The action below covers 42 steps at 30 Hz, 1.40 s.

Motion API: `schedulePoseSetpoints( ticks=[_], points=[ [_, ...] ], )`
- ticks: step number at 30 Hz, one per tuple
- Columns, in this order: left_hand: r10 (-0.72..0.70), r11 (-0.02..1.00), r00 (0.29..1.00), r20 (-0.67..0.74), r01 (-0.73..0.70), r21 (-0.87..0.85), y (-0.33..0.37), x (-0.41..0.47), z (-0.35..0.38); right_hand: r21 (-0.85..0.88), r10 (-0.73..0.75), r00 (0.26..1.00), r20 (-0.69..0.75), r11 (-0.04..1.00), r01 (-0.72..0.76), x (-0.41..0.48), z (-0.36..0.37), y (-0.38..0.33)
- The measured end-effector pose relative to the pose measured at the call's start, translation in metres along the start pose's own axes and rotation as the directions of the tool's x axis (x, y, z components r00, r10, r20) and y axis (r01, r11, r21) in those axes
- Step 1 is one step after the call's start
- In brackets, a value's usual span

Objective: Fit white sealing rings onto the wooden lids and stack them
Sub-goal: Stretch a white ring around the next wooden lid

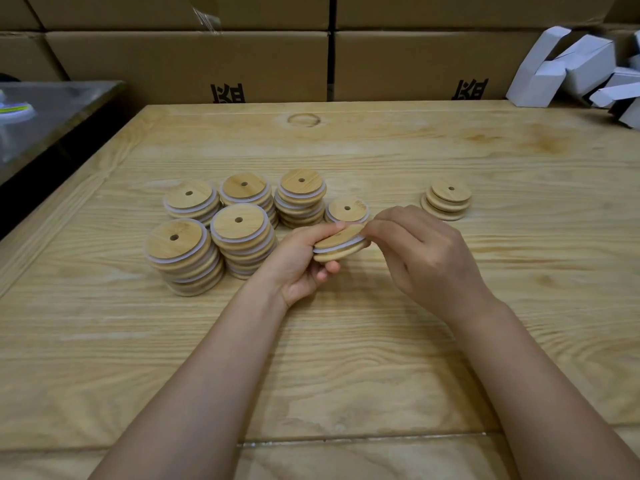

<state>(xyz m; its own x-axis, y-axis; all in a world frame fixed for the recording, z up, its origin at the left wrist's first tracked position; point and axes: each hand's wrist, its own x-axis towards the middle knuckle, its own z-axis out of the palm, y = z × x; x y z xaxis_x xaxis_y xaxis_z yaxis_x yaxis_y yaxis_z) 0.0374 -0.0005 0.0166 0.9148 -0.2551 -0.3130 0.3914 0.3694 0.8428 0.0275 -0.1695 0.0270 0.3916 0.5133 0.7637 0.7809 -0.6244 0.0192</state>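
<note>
Five tall ringed stacks [239, 237], three bare lids [446, 202], one lid [341, 242] pinched between left fingers [322, 231] and right fingers [382, 226]

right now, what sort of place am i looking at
Probably a packing or assembly bench in a warehouse: brown cartons stacked behind the wooden table, folded white boxes at far right, and stacks of ringed lids by the left hand and right hand holding one lid.
</note>
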Motion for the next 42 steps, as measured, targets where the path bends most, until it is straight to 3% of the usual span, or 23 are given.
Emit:
schedulePoseSetpoints(
  ticks=[7,12,15,17,20,26,30,32,35,42],
  points=[
    [0.121,0.991,0.993,-0.003,-0.121,0.064,-0.004,0.001,0.003,-0.004,0.057,0.998,0.009,0.998,-0.057,-0.002,0.0,0.004],
    [0.254,0.958,0.962,-0.096,-0.236,0.163,-0.008,0.003,0.005,0.237,0.365,0.929,0.062,0.899,-0.369,-0.002,-0.004,0.004],
    [0.352,0.921,0.927,-0.128,-0.318,0.224,-0.011,0.003,0.009,0.38,0.496,0.842,0.214,0.752,-0.539,0.0,0.0,0.002],
    [0.397,0.899,0.912,-0.106,-0.363,0.245,-0.013,0.002,0.012,0.36,0.491,0.788,0.372,0.706,-0.61,0.001,0.006,-0.003],
    [0.392,0.9,0.916,-0.089,-0.361,0.245,-0.015,0.001,0.016,0.278,0.484,0.766,0.422,0.736,-0.618,-0.001,0.018,-0.011],
    [0.401,0.905,0.911,-0.091,-0.379,0.194,-0.016,0.003,0.017,0.336,0.627,0.75,0.211,0.674,-0.658,-0.001,0.022,-0.009],
    [0.549,0.803,0.789,-0.277,-0.405,0.437,-0.022,0.01,0.014,0.209,0.696,0.703,0.144,0.673,-0.71,0.004,0.024,0.006],
    [0.606,0.762,0.719,-0.341,-0.403,0.507,-0.024,0.012,0.01,0.159,0.728,0.669,0.151,0.65,-0.743,0.007,0.028,0.014],
    [0.629,0.76,0.673,-0.389,-0.427,0.489,-0.022,0.013,0.008,0.153,0.73,0.652,0.205,0.634,-0.758,0.014,0.036,0.021],
    [0.603,0.785,0.686,-0.407,-0.422,0.453,-0.021,0.015,0.007,0.123,0.68,0.647,0.345,0.651,-0.749,0.031,0.063,0.033]
  ],
)
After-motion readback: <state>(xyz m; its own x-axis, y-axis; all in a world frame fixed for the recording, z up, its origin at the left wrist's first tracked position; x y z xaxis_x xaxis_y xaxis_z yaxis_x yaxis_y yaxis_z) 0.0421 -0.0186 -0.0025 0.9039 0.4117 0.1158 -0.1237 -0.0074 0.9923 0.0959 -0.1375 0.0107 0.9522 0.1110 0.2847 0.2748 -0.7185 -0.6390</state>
